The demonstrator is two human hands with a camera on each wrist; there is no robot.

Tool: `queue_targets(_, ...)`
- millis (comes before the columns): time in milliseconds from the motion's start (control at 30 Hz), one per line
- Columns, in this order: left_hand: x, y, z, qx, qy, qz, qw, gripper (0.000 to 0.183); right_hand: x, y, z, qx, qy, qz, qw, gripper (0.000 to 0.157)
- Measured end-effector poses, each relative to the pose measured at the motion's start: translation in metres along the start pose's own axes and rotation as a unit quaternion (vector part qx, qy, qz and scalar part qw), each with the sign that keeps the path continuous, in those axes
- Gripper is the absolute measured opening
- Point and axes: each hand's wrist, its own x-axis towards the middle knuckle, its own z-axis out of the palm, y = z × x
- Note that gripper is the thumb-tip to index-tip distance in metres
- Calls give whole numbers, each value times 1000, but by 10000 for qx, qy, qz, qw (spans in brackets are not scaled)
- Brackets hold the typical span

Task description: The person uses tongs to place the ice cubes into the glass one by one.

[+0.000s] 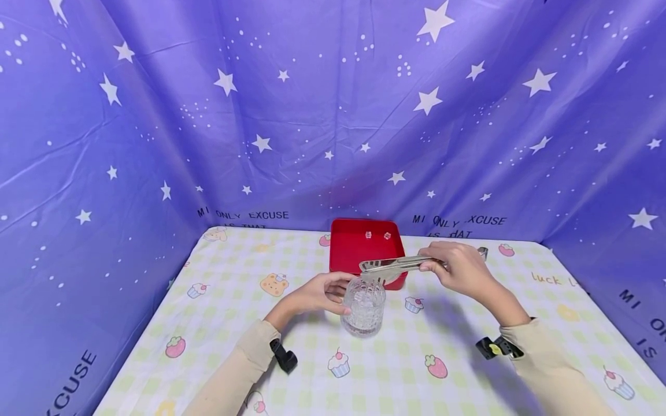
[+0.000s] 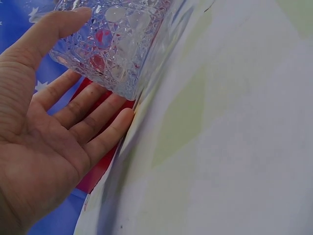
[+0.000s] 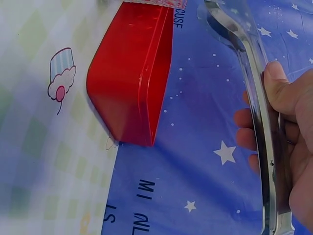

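A clear cut-glass tumbler (image 1: 363,309) stands on the table in front of the red tray. My left hand (image 1: 318,294) holds it from the left, thumb on the near side and fingers reaching behind. In the left wrist view the thumb lies against the patterned glass (image 2: 115,44), and pale round shapes show through its wall. My right hand (image 1: 458,267) grips metal tongs (image 1: 398,264) around their arms, fingers wrapped and thumb on top. Their wide slotted heads reach left, right over the glass's rim. I cannot tell whether anything sits between the heads.
Behind the glass sits a deep red tray (image 1: 359,251), with two small whitish pieces (image 1: 368,235) at its far side. A checked cloth with printed cupcakes covers the table (image 1: 291,370). Purple star-patterned curtains (image 1: 312,115) hang close around the back and sides.
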Motion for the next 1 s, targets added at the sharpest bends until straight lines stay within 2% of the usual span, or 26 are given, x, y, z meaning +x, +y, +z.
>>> queue_targets(233,1,4,1,-218,-122,-84,9997,69,2,-4,-1,-253,-264,431,9984,28)
queue_targets(433,2,4,2,-417,-191,-93,9989,67,9,-4,3,-579,-360,1077,9918,33)
queue_targets(600,1,6,3,-589,-215,-178,9979,66,18,0,9,-797,-397,1386,9863,32)
queue_targets(767,1,9,3,-590,-144,-342,9976,65,29,8,18,-1147,-380,1462,9819,30)
queue_targets(1000,0,9,3,-601,-161,-403,9973,65,45,25,36,-1694,-373,1154,9781,22)
